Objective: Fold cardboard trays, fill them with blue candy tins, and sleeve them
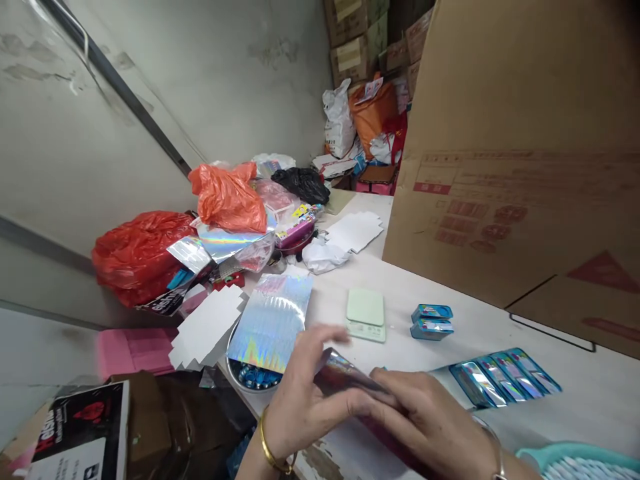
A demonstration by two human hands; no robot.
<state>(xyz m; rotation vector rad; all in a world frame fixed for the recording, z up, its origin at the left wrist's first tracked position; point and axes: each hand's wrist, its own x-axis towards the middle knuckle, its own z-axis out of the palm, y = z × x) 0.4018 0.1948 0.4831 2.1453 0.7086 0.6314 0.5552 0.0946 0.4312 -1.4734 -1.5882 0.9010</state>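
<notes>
My left hand (313, 400), with a gold bangle at the wrist, grips the near side of a dark, shiny, flat package (350, 377), its fingers curled and partly blurred. My right hand (430, 417) holds the package's other end, thumb and fingers pressed on it. The package is tilted, and its lower part is hidden by my hands. Just beyond them lies a pale green scale (366, 310). To the left, a holographic sheet (275, 320) covers part of a metal bowl of small blue items (255, 375). Two blue boxes (433, 321) stand right of the scale.
A row of shiny blue packs (505, 377) lies at right, with a teal basket (535, 459) below. A large cardboard box (500, 167) stands behind. Red bags (145, 250), an orange bag (230, 197) and white cut sheets (355, 230) crowd the left and back.
</notes>
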